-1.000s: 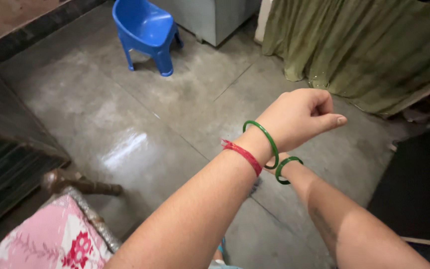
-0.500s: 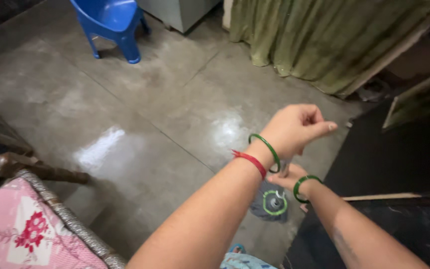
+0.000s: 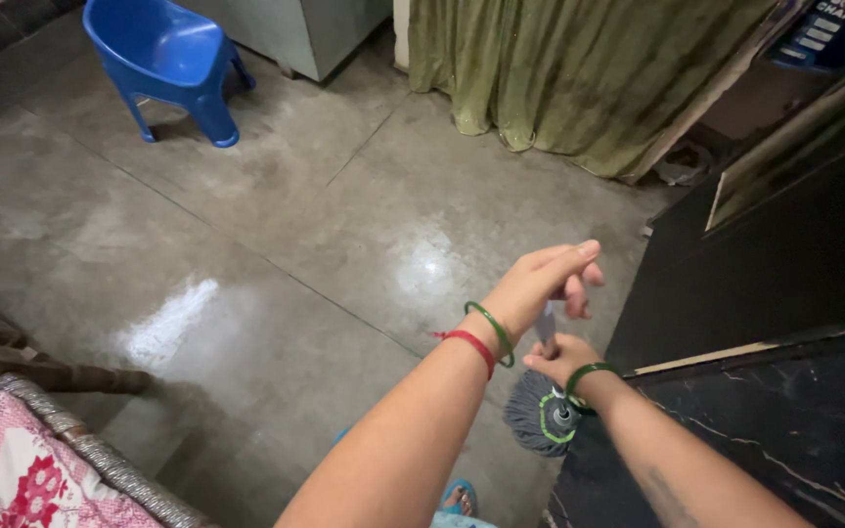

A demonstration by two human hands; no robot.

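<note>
A grey, shiny floor [image 3: 276, 244] lies below you, with a blue plastic chair [image 3: 163, 64] and a green curtain [image 3: 579, 73] at its far side. Your right hand [image 3: 561, 357] is closed around the thin mop handle [image 3: 547, 326], low down. Your left hand [image 3: 540, 284] is just above it on the same handle, fingers loosely curled. The mop head [image 3: 540, 416] rests on the floor beside a dark cabinet [image 3: 784, 293].

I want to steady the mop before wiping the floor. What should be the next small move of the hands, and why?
Probably close the left hand around the thin grey mop handle. Its fingers are stretched out above the handle, while the right hand grips it lower down, just over the round grey mop head with a green ring resting on the grey stone floor.
</note>
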